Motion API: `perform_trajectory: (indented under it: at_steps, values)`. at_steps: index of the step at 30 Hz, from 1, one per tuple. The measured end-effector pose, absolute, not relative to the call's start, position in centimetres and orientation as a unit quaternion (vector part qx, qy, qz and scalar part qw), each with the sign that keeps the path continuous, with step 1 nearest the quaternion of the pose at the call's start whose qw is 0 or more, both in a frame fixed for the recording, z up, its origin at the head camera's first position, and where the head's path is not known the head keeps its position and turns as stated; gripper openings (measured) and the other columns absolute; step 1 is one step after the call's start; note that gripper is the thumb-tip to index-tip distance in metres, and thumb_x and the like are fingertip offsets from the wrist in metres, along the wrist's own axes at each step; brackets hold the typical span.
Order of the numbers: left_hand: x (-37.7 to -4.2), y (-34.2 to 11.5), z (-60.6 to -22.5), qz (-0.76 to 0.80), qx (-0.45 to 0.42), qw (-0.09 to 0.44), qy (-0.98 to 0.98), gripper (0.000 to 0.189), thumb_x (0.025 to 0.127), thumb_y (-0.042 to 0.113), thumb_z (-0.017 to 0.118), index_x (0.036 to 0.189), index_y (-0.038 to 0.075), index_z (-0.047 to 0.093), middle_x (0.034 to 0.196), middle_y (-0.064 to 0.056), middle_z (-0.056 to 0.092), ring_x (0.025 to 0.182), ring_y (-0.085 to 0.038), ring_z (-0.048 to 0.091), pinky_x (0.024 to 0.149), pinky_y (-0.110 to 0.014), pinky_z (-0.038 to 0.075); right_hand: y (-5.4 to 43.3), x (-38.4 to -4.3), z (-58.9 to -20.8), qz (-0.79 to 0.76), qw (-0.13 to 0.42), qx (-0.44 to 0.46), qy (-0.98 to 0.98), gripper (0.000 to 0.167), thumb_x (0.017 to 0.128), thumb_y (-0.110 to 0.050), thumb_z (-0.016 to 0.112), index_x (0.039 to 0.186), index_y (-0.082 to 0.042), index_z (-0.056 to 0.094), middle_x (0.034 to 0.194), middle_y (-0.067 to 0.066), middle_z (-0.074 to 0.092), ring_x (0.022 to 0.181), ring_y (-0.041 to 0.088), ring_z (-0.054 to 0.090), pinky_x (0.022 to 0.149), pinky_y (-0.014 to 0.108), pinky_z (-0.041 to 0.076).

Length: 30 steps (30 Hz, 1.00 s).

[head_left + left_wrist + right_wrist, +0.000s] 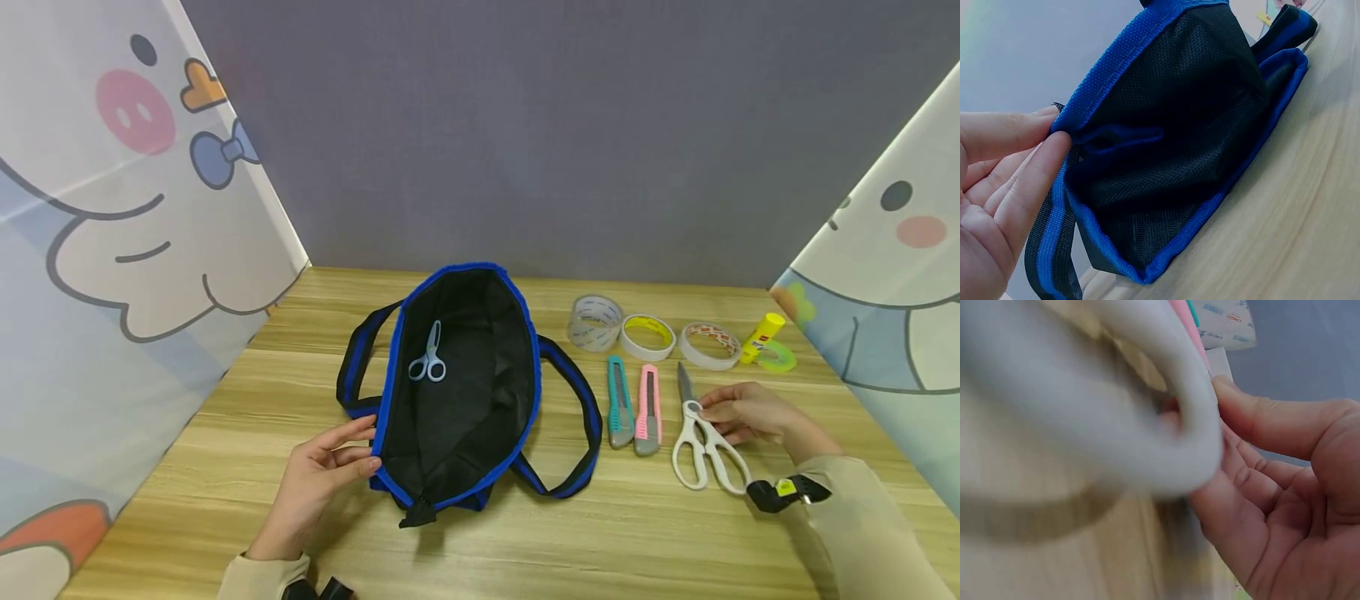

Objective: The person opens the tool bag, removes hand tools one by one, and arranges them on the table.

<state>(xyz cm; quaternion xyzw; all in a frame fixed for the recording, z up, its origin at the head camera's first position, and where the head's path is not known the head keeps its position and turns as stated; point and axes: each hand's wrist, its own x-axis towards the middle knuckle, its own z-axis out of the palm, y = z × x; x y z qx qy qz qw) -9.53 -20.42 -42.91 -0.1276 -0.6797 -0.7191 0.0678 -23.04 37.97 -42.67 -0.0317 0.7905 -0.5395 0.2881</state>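
A black bag with blue trim (537, 383) stands with its mouth wide. In the left wrist view, my left hand (324, 475) pinches the bag's blue rim (1100, 84) between thumb and fingers. Small light-blue scissors (432, 342) lie inside the bag. Over at the right, my right hand (757, 419) grips white-handled kitchen scissors (692, 412) near the pivot, blades pointing away from me. Their white handle (1200, 434) looms blurred and close in the right wrist view, thumb and fingers at its edge.
A teal utility knife (619, 408) and a pink one (648, 408) lie between bag and scissors. Behind them stand a clear tape roll (592, 337), two white tape rolls (645, 354), a yellow glue stick (761, 339) and a small green tape roll (785, 358). Bag straps (585, 400) spread sideways.
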Motion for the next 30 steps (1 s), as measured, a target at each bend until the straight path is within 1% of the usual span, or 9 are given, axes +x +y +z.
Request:
perform_trajectory:
  at_steps: [4,6,16,26,30]
  values:
    - [-9.6,-20.4,-42.9,-0.719,-0.128,0.069,-0.680,0.046,0.083,-0.019,0.067,0.126,-0.004,0.065,0.108,0.002,0.071,0.089,-0.013,0.072,0.070,-0.028,0.061,37.3,-23.1,-42.2,-0.520,0.276,-0.016,0.808,0.034,0.094,-0.006,0.061,0.116,0.019,0.055,0.082,0.001,0.067,0.070,0.012,0.066,0.061,0.027,0.060]
    - [-9.6,-20.4,-42.9,-0.719,-0.130,0.070,-0.679,0.046,0.083,-0.019,0.067,0.126,-0.004,0.065,0.109,0.003,0.071,0.089,-0.012,0.072,0.070,-0.027,0.061,37.0,-23.1,-42.0,-0.512,0.269,-0.013,0.816,0.035,0.094,-0.006,0.062,0.115,0.020,0.054,0.080,0.001,0.067,0.069,0.012,0.065,0.060,0.026,0.059]
    - [-9.6,-20.6,-43.1,-0.723,-0.135,0.062,-0.675,0.046,0.083,-0.018,0.067,0.127,-0.004,0.064,0.108,0.003,0.072,0.090,-0.012,0.072,0.070,-0.025,0.060,36.7,-23.6,-42.3,-0.482,0.270,0.002,0.834,0.022,0.094,-0.004,0.063,0.106,0.014,0.058,0.074,0.005,0.064,0.065,0.015,0.064,0.061,0.030,0.061]
    - [-9.6,-20.6,-43.0,-0.723,-0.132,0.063,-0.676,0.046,0.083,-0.019,0.066,0.128,-0.010,0.060,0.108,0.003,0.072,0.090,-0.012,0.072,0.070,-0.026,0.061,36.5,-23.6,-42.1,-0.481,0.271,0.001,0.834,0.022,0.094,-0.002,0.063,0.107,0.014,0.057,0.075,0.005,0.064,0.066,0.015,0.064,0.062,0.031,0.061]
    - [-9.6,-20.6,-43.0,-0.722,-0.132,0.061,-0.677,0.046,0.083,-0.019,0.066,0.128,-0.010,0.060,0.108,0.003,0.072,0.090,-0.012,0.072,0.071,-0.026,0.061,36.4,-23.4,-41.8,-0.480,0.265,0.000,0.836,0.025,0.093,-0.004,0.064,0.108,0.015,0.057,0.077,0.006,0.064,0.067,0.016,0.065,0.062,0.032,0.061]
